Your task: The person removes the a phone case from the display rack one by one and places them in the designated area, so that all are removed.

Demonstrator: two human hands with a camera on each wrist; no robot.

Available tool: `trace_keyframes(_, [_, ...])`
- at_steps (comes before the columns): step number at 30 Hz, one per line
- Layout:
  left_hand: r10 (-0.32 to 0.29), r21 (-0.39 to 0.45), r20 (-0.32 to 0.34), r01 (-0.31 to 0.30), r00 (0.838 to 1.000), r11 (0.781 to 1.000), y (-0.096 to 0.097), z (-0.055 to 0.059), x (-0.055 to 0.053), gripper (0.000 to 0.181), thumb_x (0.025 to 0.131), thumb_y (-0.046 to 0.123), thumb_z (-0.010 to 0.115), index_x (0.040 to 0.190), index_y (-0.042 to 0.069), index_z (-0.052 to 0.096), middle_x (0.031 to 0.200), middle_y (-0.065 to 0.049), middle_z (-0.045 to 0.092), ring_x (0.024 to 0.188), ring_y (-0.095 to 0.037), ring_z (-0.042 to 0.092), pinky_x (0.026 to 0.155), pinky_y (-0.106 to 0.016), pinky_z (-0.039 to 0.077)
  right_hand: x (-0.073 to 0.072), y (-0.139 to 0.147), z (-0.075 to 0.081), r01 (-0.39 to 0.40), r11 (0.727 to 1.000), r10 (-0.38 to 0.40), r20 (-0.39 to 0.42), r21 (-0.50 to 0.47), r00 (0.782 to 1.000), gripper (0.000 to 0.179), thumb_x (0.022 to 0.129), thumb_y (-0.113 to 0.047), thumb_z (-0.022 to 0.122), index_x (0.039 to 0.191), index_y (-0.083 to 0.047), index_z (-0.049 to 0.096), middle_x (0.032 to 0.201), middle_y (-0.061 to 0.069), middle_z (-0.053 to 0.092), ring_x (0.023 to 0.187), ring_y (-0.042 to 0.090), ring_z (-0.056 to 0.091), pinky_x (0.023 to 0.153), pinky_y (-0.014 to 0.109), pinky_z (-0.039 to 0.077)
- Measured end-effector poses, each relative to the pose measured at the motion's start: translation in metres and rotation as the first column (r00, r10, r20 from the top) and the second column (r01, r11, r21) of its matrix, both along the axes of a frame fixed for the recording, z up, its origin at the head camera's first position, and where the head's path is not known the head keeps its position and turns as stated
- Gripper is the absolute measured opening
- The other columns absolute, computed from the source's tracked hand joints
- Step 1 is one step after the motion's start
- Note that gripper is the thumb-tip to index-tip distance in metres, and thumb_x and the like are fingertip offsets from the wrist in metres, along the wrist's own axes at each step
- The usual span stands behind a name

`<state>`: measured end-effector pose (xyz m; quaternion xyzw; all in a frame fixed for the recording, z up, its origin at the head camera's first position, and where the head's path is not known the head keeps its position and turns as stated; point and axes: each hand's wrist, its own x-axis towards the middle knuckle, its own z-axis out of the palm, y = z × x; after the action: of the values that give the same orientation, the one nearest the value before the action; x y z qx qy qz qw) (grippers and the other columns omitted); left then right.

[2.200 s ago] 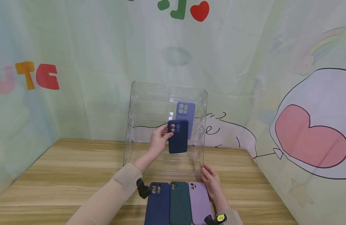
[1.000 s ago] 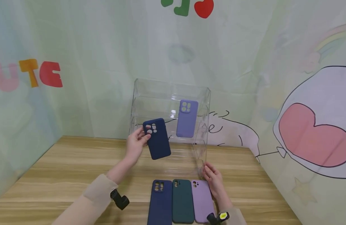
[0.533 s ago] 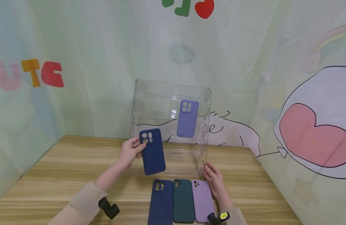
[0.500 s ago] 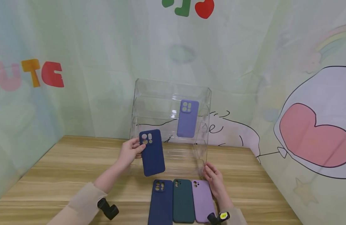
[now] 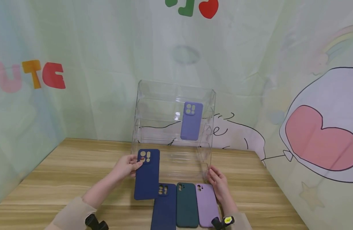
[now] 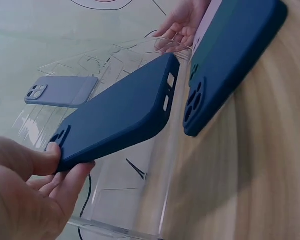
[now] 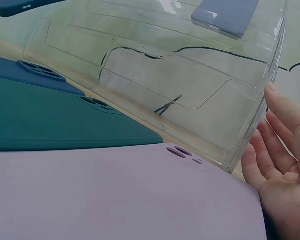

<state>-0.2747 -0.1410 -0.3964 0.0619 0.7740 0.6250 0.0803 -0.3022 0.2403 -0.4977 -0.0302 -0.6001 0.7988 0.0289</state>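
My left hand [image 5: 125, 166] pinches a dark blue phone case [image 5: 147, 179] by its upper left edge, beside the camera cutouts. The case hangs tilted above the table in front of the clear stepped display rack [image 5: 153, 111]; in the left wrist view the thumb lies on its back near the cutouts. My right hand [image 5: 218, 182] holds the rack's lower right edge, thumb and curled fingers against it in the right wrist view. A lavender phone case [image 5: 191, 121] leans upright in the rack, right of its middle.
In a row before the rack lie a navy phone case [image 5: 165, 207], a dark green one [image 5: 187, 204] and a lilac one [image 5: 207, 204]. The held case overlaps the navy one's top left corner in the head view. A printed curtain [image 5: 101, 80] hangs behind the wooden table [image 5: 78, 166].
My left hand has drawn the dark blue case away from the rack, down and to the left, toward the row of cases. The right hand has stayed at the rack's lower right edge.
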Motion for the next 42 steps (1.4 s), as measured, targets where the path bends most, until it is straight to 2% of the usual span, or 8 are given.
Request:
trace_keyframes(7, [-0.027, -0.087, 0.095, 0.035, 0.995, 0.996, -0.003, -0.014, 0.012, 0.046, 0.100, 0.007, 0.053, 0.136, -0.019, 0.039, 0.113, -0.025, 0.068, 0.069, -0.009, 0.067, 0.056, -0.025, 0.056, -0.001, 0.000, -0.001, -0.007, 1.000, 0.007, -0.001, 0.007, 1.000, 0.035, 0.100, -0.012, 0.056, 0.132, 0.000, 0.052, 0.102, -0.013, 0.066, 0.096, 0.000, 0.063, 0.087, 0.018, 0.053])
trace_keyframes(13, [-0.052, -0.087, 0.181, 0.069, 0.982, 0.994, -0.007, -0.024, 0.018, 0.042, 0.100, 0.005, 0.052, 0.133, -0.019, 0.043, 0.090, -0.009, 0.073, 0.065, -0.010, 0.065, 0.053, -0.022, 0.052, -0.002, -0.002, 0.001, -0.007, 1.000, 0.007, 0.004, 0.000, 1.000, 0.041, 0.099, -0.012, 0.056, 0.136, 0.003, 0.048, 0.103, -0.012, 0.066, 0.097, 0.000, 0.063, 0.087, 0.017, 0.053])
trace_keyframes(17, [-0.064, -0.106, 0.220, 0.089, 0.973, 0.990, -0.007, -0.028, 0.023, 0.041, 0.099, 0.004, 0.053, 0.129, -0.022, 0.043, 0.084, -0.006, 0.070, 0.063, -0.010, 0.064, 0.052, -0.019, 0.052, -0.002, -0.002, 0.002, -0.010, 1.000, 0.010, -0.006, -0.009, 1.000, 0.034, 0.099, -0.011, 0.056, 0.132, 0.000, 0.053, 0.102, -0.012, 0.066, 0.096, 0.001, 0.063, 0.086, 0.017, 0.053])
trace_keyframes(21, [-0.081, -0.115, 0.228, 0.110, 0.970, 0.987, -0.006, -0.034, 0.027, 0.035, 0.098, 0.003, 0.054, 0.121, -0.022, 0.048, 0.077, -0.005, 0.067, 0.059, -0.008, 0.061, 0.050, -0.017, 0.051, -0.002, -0.001, 0.003, -0.012, 1.000, 0.011, -0.016, -0.021, 1.000, 0.025, 0.099, -0.011, 0.056, 0.124, -0.007, 0.059, 0.100, -0.012, 0.066, 0.095, 0.001, 0.063, 0.085, 0.017, 0.053])
trace_keyframes(27, [-0.077, -0.134, 0.208, 0.106, 0.975, 0.985, -0.006, -0.047, 0.031, 0.021, 0.096, 0.002, 0.056, 0.105, -0.018, 0.056, 0.069, -0.002, 0.063, 0.053, -0.006, 0.055, 0.046, -0.014, 0.048, -0.002, -0.002, 0.002, -0.010, 0.999, 0.010, -0.008, -0.040, 1.000, 0.019, 0.099, -0.010, 0.056, 0.117, -0.011, 0.061, 0.101, -0.011, 0.067, 0.094, 0.002, 0.064, 0.084, 0.018, 0.054])
trace_keyframes(31, [-0.072, -0.125, 0.206, 0.099, 0.976, 0.987, -0.006, -0.051, 0.033, 0.019, 0.095, 0.001, 0.057, 0.103, -0.016, 0.058, 0.070, -0.002, 0.064, 0.054, -0.006, 0.057, 0.046, -0.014, 0.048, -0.001, -0.001, 0.001, -0.024, 0.999, 0.023, -0.023, -0.043, 0.999, 0.020, 0.099, -0.011, 0.057, 0.118, -0.011, 0.061, 0.102, -0.010, 0.066, 0.095, 0.002, 0.063, 0.085, 0.018, 0.053])
trace_keyframes(35, [-0.064, -0.102, 0.236, 0.090, 0.970, 0.991, -0.005, -0.054, 0.034, 0.016, 0.094, 0.000, 0.058, 0.102, -0.014, 0.057, 0.072, -0.003, 0.065, 0.056, -0.007, 0.060, 0.048, -0.016, 0.051, -0.001, 0.000, 0.001, -0.030, 0.999, 0.029, -0.039, -0.039, 0.999, 0.021, 0.099, -0.013, 0.057, 0.119, -0.010, 0.060, 0.104, -0.009, 0.066, 0.096, 0.002, 0.063, 0.085, 0.017, 0.053])
trace_keyframes(42, [-0.043, -0.099, 0.252, 0.070, 0.967, 0.993, -0.003, -0.055, 0.036, 0.013, 0.092, 0.000, 0.062, 0.099, -0.011, 0.059, 0.070, -0.003, 0.065, 0.054, -0.007, 0.060, 0.048, -0.018, 0.051, 0.000, -0.001, 0.003, -0.013, 0.999, 0.013, -0.016, -0.029, 1.000, 0.024, 0.100, -0.011, 0.055, 0.123, -0.006, 0.057, 0.102, -0.010, 0.066, 0.094, 0.002, 0.063, 0.084, 0.017, 0.053])
